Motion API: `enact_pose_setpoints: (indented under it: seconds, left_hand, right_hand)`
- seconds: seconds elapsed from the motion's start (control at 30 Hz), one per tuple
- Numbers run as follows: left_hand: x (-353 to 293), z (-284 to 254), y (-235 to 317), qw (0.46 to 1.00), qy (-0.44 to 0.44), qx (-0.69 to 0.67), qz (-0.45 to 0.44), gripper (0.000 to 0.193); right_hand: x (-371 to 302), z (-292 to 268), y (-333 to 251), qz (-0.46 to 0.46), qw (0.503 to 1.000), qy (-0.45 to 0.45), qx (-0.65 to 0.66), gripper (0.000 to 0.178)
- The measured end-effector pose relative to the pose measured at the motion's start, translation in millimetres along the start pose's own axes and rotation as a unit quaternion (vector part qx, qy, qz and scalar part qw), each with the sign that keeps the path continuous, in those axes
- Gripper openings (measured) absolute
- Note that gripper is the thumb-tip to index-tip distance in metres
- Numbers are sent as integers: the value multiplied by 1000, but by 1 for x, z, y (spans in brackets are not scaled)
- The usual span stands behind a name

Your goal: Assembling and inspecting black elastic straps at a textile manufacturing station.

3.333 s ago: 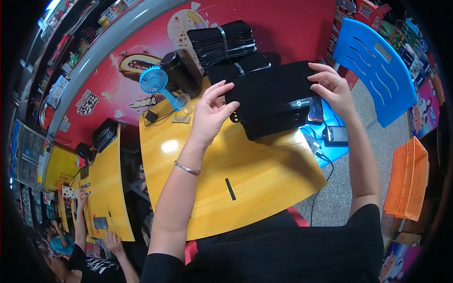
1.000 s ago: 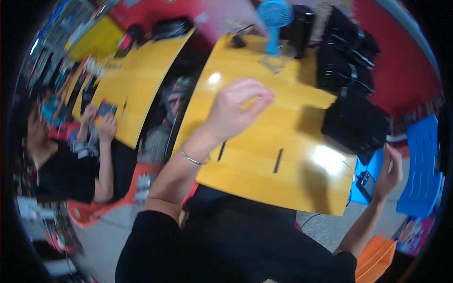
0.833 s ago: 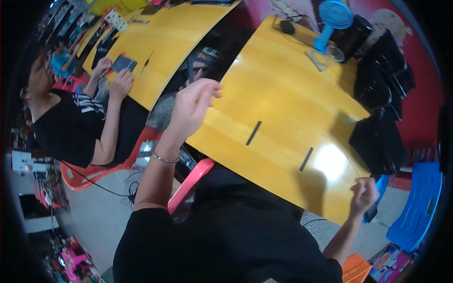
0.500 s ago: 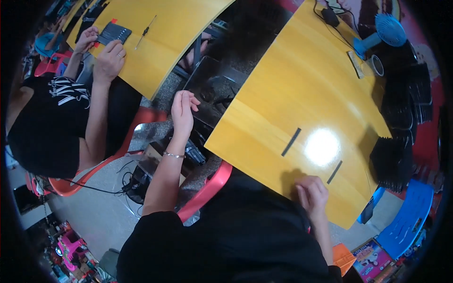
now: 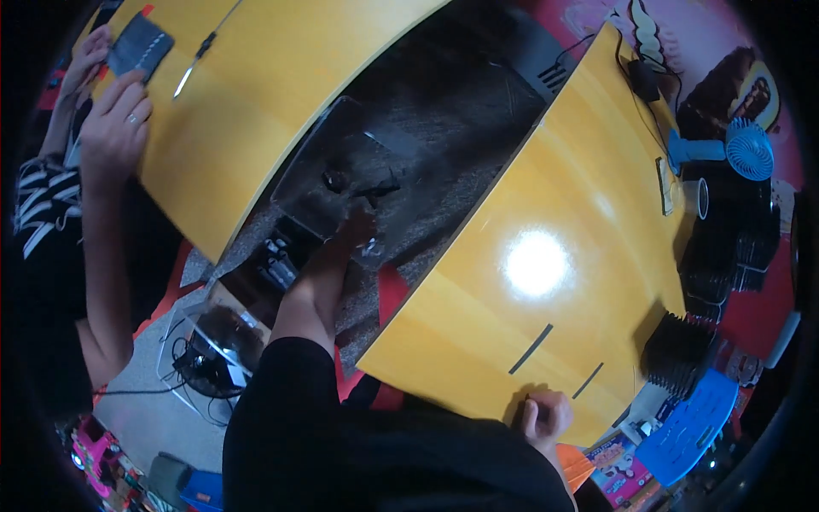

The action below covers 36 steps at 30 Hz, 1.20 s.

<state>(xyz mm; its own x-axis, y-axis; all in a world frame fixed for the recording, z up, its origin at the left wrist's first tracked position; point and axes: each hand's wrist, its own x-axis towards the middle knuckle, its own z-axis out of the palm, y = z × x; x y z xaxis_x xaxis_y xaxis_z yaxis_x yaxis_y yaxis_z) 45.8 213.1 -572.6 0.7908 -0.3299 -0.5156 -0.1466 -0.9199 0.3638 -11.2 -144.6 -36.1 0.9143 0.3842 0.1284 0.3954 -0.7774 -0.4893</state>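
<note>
My left hand reaches down, in shadow, into a dark see-through container between the two tables. Dark pieces lie just beyond its fingers, whose pose is too dim to make out. At the near edge of the yellow table, my right hand rests with its fingers curled closed; whatever they may hold is hidden. Two thin dark strips lie on the tabletop past that hand, a longer strip and a shorter strip.
Stacked black trays and a blue fan line the table's right side, with a white cup nearby. On the left, another person's hand holds a dark flat piece at a second table. A blue stool stands lower right.
My left hand has moved from above the gap down into the container. The view has shifted, and my right hand stays by the table edge, its fingers more tightly curled.
</note>
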Motion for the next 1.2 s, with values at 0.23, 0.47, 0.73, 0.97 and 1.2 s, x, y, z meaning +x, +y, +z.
enact_pose_setpoints:
  seconds: [0.23, 0.47, 0.73, 0.97, 1.2]
  left_hand:
    - [13, -84, 19, 988, -81, 90, -96, 37]
    - [-6, 35, -38, 954, 170, 20, -246, 31]
    - [0, -70, 17, 985, 23, -65, -160, 22]
    - [-90, -222, 44, 753, 322, -565, -94, 11]
    - [-244, -420, 175, 799, 578, -163, 29, 8]
  right_hand:
    - [-5, 2, 11, 6, 1000, -4, 1, 13]
    - [-5, -1, 12, -24, 999, 1, 24, 12]
    - [2, 3, 8, 18, 1000, -2, 10, 15]
    - [2, -4, 0, 45, 997, 13, 58, 13]
    - [-2, -10, 0, 17, 996, 41, 82, 10]
